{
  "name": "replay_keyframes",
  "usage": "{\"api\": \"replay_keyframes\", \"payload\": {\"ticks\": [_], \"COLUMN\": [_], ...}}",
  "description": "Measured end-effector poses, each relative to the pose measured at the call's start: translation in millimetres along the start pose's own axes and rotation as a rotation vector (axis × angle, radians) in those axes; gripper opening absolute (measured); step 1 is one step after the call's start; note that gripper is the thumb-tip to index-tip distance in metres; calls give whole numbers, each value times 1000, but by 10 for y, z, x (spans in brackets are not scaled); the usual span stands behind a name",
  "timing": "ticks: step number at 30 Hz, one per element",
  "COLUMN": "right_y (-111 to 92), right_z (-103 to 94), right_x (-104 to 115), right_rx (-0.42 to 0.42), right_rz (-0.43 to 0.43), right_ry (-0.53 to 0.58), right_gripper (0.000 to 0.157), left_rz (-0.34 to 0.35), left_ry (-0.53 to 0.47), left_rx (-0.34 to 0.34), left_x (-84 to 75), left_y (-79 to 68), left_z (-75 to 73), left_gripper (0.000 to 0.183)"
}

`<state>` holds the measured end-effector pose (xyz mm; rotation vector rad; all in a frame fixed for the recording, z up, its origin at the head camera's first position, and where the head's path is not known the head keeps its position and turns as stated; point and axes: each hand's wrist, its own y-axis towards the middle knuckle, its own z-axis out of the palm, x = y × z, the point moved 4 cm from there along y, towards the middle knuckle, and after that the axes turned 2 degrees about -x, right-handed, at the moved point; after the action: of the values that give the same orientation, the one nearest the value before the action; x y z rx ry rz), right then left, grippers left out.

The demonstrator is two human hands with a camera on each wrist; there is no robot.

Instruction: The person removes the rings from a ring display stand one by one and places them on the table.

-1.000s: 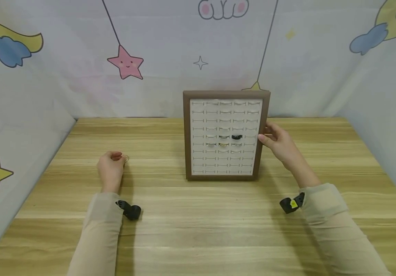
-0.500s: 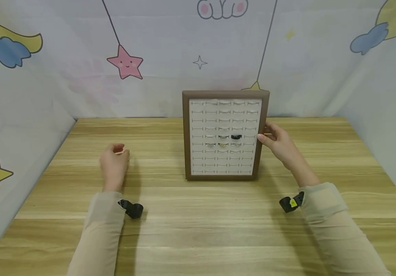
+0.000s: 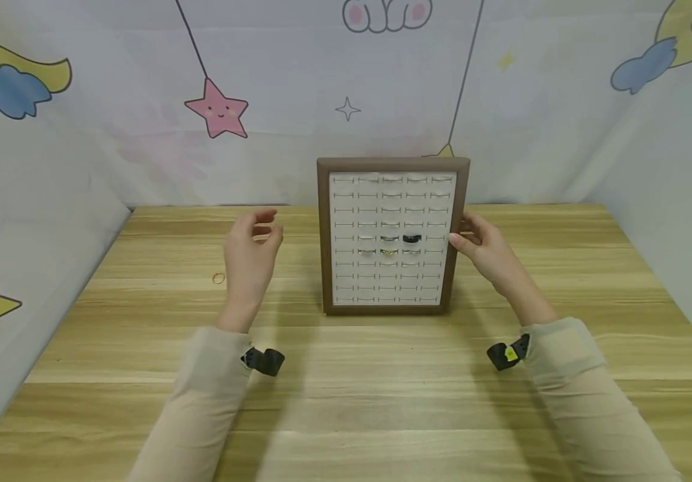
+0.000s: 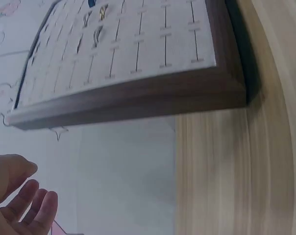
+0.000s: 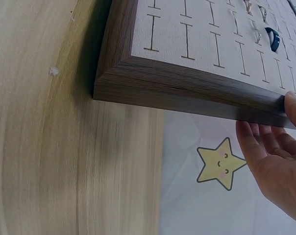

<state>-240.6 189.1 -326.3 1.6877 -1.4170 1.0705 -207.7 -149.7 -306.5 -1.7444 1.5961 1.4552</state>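
A ring display board (image 3: 358, 281) with a brown wooden frame and white slotted face stands upright on the table. Several rings sit in its middle slots, among them a black ring (image 3: 412, 238) and a gold ring (image 3: 389, 252). My right hand (image 3: 490, 251) holds the frame's right edge, thumb on the front and fingers behind; the right wrist view shows this grip too. My left hand (image 3: 252, 258) is raised left of the board, holding nothing, its fingers loosely bent and apart from the thumb. A thin gold ring (image 3: 218, 278) lies on the table just left of that hand.
The wood-grain table (image 3: 370, 402) reaches back to a white curtain (image 3: 285, 134) printed with stars and moons. A small black camera is strapped to each sleeve, the left camera (image 3: 267, 361) and the right camera (image 3: 504, 355).
My left hand has let go of the thin gold ring, leaving it on the table, and moved right and forward toward the board. The right hand keeps its hold on the frame.
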Motion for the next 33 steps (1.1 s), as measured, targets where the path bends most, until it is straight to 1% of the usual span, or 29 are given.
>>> {"api": "replay_keyframes", "payload": {"ticks": [3,7,11,13,16,21,23,25,28,33], "right_y": [-4,-8,-2,1,-2,-9,-10,-10,-11,-11], "right_z": [1,2,1,0,-3,-5,-5,-4,-3,-4], "right_x": [2,13,15,9,4,1,-1,-2,1,8], "right_rx": [1,1,1,3,7,12,13,15,17,19], "right_rz": [-3,-6,-6,-4,1,7,6,4,-1,-5], "right_ry": [-2,6,5,4,4,11,12,12,10,11], "right_gripper": [54,54,54,55,56,57,57,57,57,56], "left_rz": [95,230,369,413,432,384,383,402,449,503], "left_ry": [6,80,157,177,185,214,246,282,336,374], "left_rx": [50,126,189,205,225,258,263,260,241,215], "left_x": [-186,-380,-496,-518,-516,-470,-462,-462,-463,-454], "left_y": [-78,-218,-367,-418,-458,-480,-487,-494,-503,-507], "left_z": [128,325,525,611,720,849,884,909,931,946], "left_gripper": [24,20,17,16,13,10,10,10,10,8]}}
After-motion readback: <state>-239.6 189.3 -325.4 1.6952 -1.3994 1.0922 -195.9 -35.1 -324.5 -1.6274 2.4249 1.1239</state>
